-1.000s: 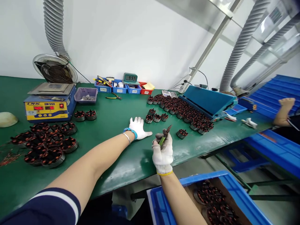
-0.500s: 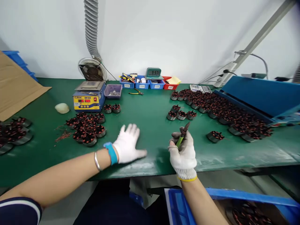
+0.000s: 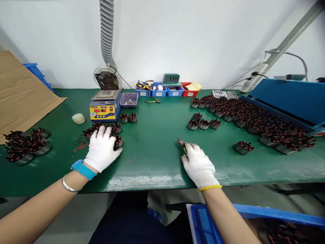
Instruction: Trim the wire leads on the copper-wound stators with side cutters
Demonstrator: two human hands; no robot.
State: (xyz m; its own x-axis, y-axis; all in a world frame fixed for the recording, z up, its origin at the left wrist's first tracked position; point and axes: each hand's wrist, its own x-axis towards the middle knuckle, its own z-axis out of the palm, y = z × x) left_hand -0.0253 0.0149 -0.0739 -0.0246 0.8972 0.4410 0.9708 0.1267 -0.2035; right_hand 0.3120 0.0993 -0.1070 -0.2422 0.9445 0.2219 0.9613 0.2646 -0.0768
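on the far left, a bunch of wire coils (image 3: 42, 146) is sitting too crowded to count. 1 left hand (image 3: 103, 149) is spreading its fingers over a second bunch (image 3: 116, 128). 2 coils (image 3: 132, 118) are sitting behind it, near 1 purple box (image 3: 129, 105) holding shiny bits (image 3: 130, 101). 3 blue bins (image 3: 164, 93) are holding tools and bits, beside 1 red bin (image 3: 197, 93). 1 right hand (image 3: 198, 164) is gripping 1 pair of cutters (image 3: 181, 142). to its right, 4 coils (image 3: 203, 125) are grouping, 1 lone coil (image 3: 243, 148) is waiting, and a big crowd (image 3: 273, 130) is filling the side. below, 1 blue crate (image 3: 266, 211) is holding more.
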